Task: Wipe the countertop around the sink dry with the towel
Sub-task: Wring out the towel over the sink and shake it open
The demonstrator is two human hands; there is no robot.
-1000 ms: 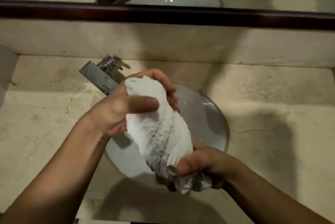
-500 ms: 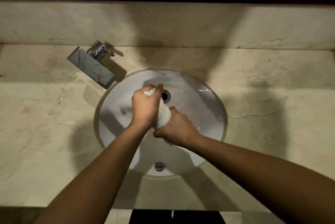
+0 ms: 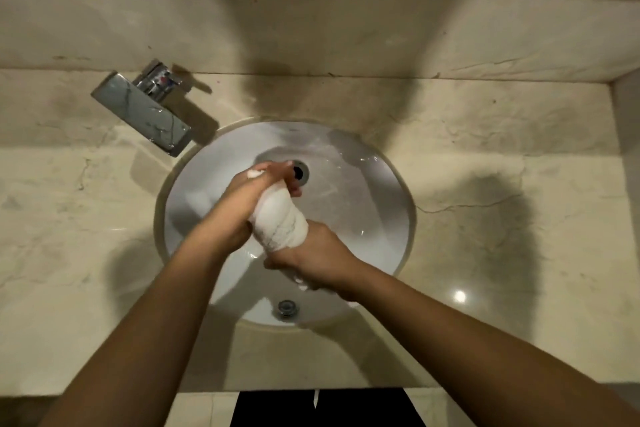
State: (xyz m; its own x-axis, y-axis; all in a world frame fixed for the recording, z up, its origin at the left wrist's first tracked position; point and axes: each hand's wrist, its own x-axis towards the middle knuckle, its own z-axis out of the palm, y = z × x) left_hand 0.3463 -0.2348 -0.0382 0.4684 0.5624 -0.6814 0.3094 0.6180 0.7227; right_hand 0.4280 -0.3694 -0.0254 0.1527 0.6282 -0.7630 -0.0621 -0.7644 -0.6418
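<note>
- White towel (image 3: 280, 222) is now rolled up tight like a sausage, and both hands hold it low over the sink (image 3: 374, 212).
- One second ago it was up high, close to the camera, and it looked fat and loose. Then the hands took it down over the bowl.
- Half a second ago the hands were almost touching and only a bit of towel showed. Now more of it shows between them, with twist lines in it.
- I think the person is squeezing water out of the towel into the bowl. The towel is not on the worktop (image 3: 485, 184), so no wiping is going on right now. A squeezed towel soaks up more water, so this looks like getting ready to wipe.
- Left hand (image 3: 242, 205) grips the far end of the towel, close to the drain hole (image 3: 298, 173). A small bit of towel pokes out past its fingers.
- Right hand (image 3: 318, 258) grips the near end, closer to the person's body. A little white bit sticks out under it too.
- Both hands are a little apart, each wrapped round its own end, with the thick middle of the towel between them.
- I cannot tell if the towel touches the bowl.
- Shiny tap (image 3: 145, 111) sits at the back left, well apart from the hands.
</note>
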